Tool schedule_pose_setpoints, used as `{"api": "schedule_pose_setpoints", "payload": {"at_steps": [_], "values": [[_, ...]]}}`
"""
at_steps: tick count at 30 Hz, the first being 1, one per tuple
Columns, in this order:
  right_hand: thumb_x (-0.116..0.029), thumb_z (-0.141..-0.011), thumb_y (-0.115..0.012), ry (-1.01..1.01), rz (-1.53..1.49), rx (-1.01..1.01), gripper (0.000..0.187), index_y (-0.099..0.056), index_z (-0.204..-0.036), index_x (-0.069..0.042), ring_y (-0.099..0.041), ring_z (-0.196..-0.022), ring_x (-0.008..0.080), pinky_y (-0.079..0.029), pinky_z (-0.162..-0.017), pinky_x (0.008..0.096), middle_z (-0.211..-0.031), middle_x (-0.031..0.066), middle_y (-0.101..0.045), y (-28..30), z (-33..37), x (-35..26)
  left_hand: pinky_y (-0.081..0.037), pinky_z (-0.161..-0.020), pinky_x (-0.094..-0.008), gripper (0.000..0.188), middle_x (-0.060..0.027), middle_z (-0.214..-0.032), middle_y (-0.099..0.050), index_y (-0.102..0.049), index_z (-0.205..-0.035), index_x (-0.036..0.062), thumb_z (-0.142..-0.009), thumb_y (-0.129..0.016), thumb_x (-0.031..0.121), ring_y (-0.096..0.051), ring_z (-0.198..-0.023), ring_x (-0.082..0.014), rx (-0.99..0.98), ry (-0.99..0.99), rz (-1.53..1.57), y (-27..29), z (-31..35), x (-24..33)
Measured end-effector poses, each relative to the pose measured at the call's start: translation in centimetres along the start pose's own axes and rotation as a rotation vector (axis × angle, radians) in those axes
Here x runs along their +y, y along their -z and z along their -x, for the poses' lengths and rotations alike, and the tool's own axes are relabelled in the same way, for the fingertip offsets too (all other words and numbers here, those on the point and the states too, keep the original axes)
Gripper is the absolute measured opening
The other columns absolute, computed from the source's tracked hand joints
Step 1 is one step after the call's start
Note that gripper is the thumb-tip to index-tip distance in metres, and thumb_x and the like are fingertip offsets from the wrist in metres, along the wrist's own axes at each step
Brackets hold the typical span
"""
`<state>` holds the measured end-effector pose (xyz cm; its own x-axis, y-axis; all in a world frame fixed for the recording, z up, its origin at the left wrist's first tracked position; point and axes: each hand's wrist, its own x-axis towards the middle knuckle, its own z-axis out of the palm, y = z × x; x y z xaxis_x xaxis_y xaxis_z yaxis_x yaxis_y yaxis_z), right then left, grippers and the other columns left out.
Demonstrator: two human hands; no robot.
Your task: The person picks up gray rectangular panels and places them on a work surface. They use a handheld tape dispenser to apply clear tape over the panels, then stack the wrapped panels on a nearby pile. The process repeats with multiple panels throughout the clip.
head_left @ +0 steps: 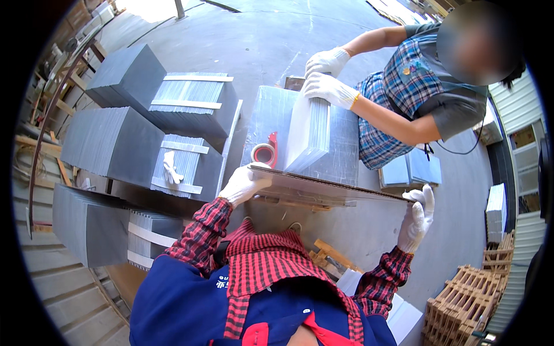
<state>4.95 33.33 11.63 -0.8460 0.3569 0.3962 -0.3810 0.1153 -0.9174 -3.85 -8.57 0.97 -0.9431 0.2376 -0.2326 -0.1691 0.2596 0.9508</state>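
A long grey sheet [329, 188], seemingly ribbed along its upper edge, is held up almost edge-on in front of me. My left hand [245, 185], in a white knit glove, grips its left end. At the opposite end my right hand [416, 220], gloved alike, has the corner between thumb and fingers. Just beyond the sheet, an upright bundle of thin pale sheets [311, 135] rests on a grey-topped work surface [271, 106]. A co-worker's two gloved hands [329, 81] press on the bundle's far end. A red tape dispenser [273, 142] with its roll lies near my left hand.
Several dark grey block-like stacks [112, 141] stand at the left, some strapped with pale bands. A white glove [171, 167] lies on one strapped stack [190, 147]. The co-worker [415, 86] stands at the far right. Wooden pallets [464, 300] are piled at the lower right.
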Motion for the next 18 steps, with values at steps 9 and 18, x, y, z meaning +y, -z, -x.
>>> {"api": "schedule_pose_setpoints", "payload": {"at_steps": [9, 18], "values": [[-0.021, -0.068, -0.085, 0.124, 0.799, -0.898, 0.057, -0.068, -0.12, -0.008, -0.067, -0.102, 0.0291, -0.053, -0.09, 0.0358, -0.114, 0.0142, -0.07, -4.4, -8.2, -7.2, -0.055, -0.09, -0.0351, 0.065, -0.0088, -0.112, -0.069, -0.06, -0.129, 0.0071, -0.07, -0.084, -0.002, -0.066, -0.105, -0.0195, 0.172, -0.46, -0.022, 3.0, 3.7, 14.0], [-0.01, -0.078, -0.068, 0.206, 1.077, -1.158, 0.034, -0.075, -0.11, -0.018, -0.07, -0.082, 0.0321, -0.056, -0.076, 0.037, -0.093, 0.0118, -0.074, -5.3, -13.2, -3.9, -0.056, -0.075, -0.0377, 0.029, -0.0126, -0.096, -0.073, -0.072, -0.109, 0.0135, -0.08, -0.07, 0.015, -0.07, -0.085, -0.0336, -0.336, -0.36, -1.092, 1.9, -1.3, 19.2]]}}
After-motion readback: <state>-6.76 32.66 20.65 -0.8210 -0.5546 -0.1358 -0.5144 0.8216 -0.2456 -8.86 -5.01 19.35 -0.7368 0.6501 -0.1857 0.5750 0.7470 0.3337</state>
